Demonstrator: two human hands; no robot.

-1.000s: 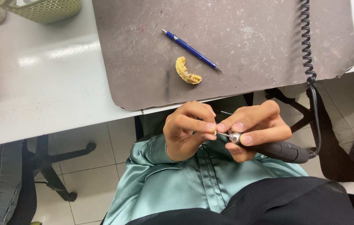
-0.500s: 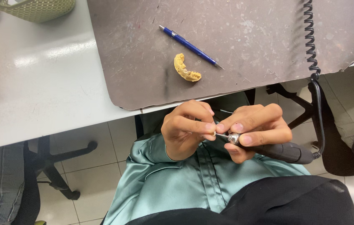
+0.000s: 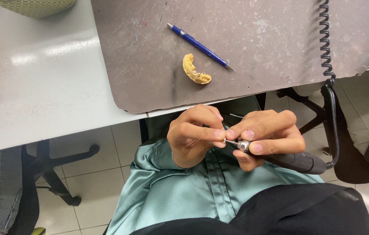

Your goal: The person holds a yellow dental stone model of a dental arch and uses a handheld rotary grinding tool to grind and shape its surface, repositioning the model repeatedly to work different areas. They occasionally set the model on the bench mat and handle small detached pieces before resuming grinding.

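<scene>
The right hand (image 3: 266,135) grips a dark rotary handpiece (image 3: 280,157), its metal tip meeting something small, too hidden to identify, pinched in the left hand (image 3: 193,135). Beyond the grip, a yellow dental cast (image 3: 195,70) and blue pencil (image 3: 199,46) lie on the brown mat (image 3: 258,30).

Grey-brown mat (image 3: 254,48) lies on white counter (image 3: 41,87), scratched w/ front edge curling past counter edge. On mat: blue pencil (image 3: 199,46), diagonal, tip to lower right; yellow tooth-arch cast (image 3: 195,70) just beside it, not touching. Green basket (image 3: 36,6) at top left of counter. Black chair base (image 3: 56,178) on tiled floor below.
</scene>
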